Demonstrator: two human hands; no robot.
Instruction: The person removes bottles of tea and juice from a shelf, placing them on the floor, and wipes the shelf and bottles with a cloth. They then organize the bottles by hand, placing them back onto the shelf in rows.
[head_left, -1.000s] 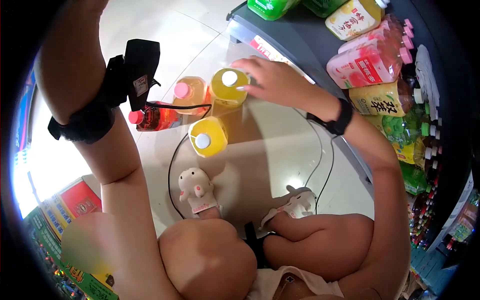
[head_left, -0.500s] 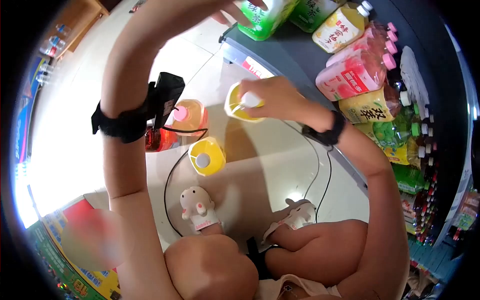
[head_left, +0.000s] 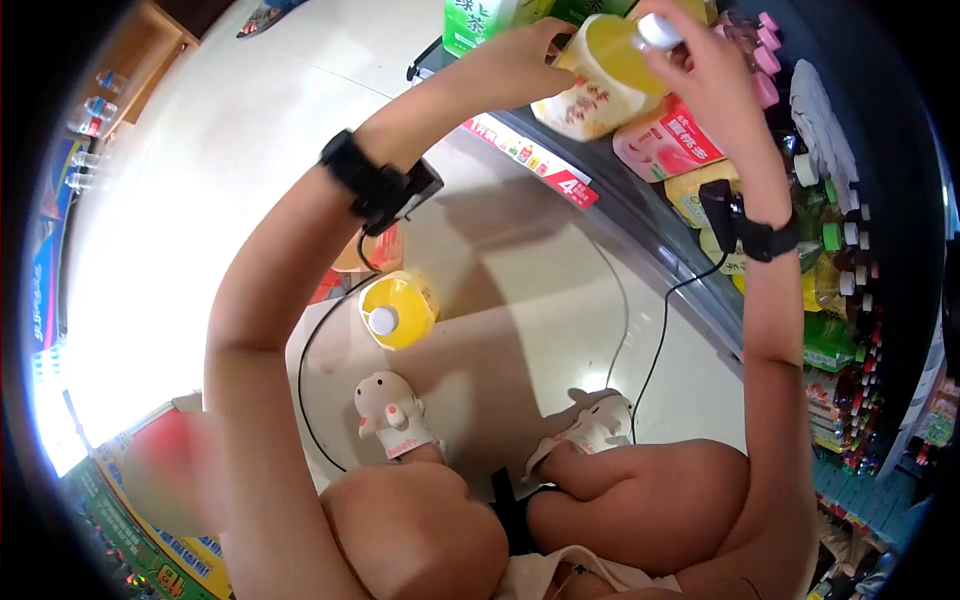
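A large bottle of yellow drink (head_left: 615,75) is tilted over the shelf's front edge, its printed label facing down-left. My right hand (head_left: 700,70) grips it at the neck, by the white cap. My left hand (head_left: 540,65) reaches in from the left with thumb and fingers apart, fingertips right at the bottle's side. Behind that hand stands a green tea bottle (head_left: 480,22) on the shelf. Under the raised bottle and to its right lies a pink peach drink bottle (head_left: 660,145).
Another yellow drink bottle (head_left: 400,310) stands on the floor, beside a pink-orange bottle (head_left: 385,250) partly behind my left wrist. Black cables (head_left: 665,330) hang from both wrist bands. The shelf edge carries price labels (head_left: 530,155). More bottles (head_left: 825,260) line the right.
My right hand has lifted the yellow bottle from over the floor up and right to the shelf. My left hand has moved down and right from the green bottles toward it.
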